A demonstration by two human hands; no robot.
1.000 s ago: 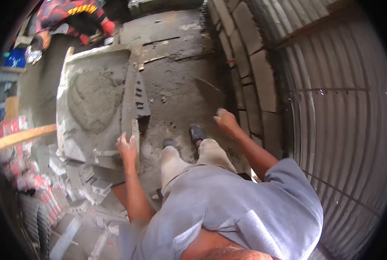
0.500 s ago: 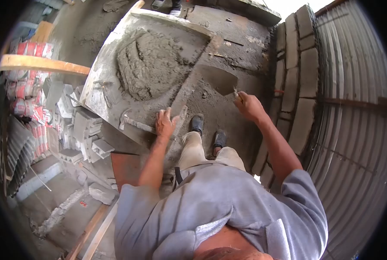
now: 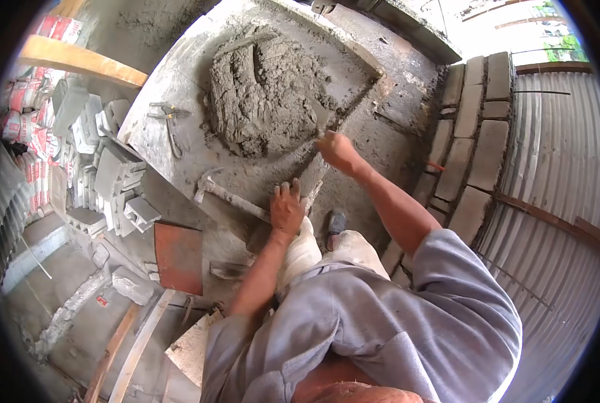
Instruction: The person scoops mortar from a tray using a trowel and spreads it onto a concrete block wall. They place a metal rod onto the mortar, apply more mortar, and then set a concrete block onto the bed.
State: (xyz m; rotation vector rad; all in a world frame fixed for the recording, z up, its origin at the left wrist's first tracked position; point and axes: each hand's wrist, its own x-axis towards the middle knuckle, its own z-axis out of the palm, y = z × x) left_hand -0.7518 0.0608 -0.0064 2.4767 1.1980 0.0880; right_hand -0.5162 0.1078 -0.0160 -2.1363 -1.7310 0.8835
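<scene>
My right hand [image 3: 340,153] is closed round the handle of a trowel [image 3: 322,115], whose blade is at the near right side of the grey mortar heap [image 3: 266,94]. The mortar partly hides the blade. The heap sits on a wide mortar board [image 3: 159,87] with a raised rim. My left hand [image 3: 288,211] rests on the board's near edge, palm down, fingers stretched out and slightly apart. Just left of it lies a claw hammer [image 3: 233,199], caked with mortar. Farther left on the board are pliers [image 3: 171,124].
A block wall [image 3: 471,127] and corrugated metal sheeting [image 3: 548,154] stand on the right. Hollow blocks [image 3: 115,174] and red-and-white bags [image 3: 28,121] are piled on the left. A wooden beam [image 3: 85,60] reaches toward the board. A reddish panel [image 3: 179,258] leans near my left arm.
My right hand has swung the trowel left, from beside the board to the mortar heap. The left hand stays at the board's edge. The whole view has shifted and turned.
</scene>
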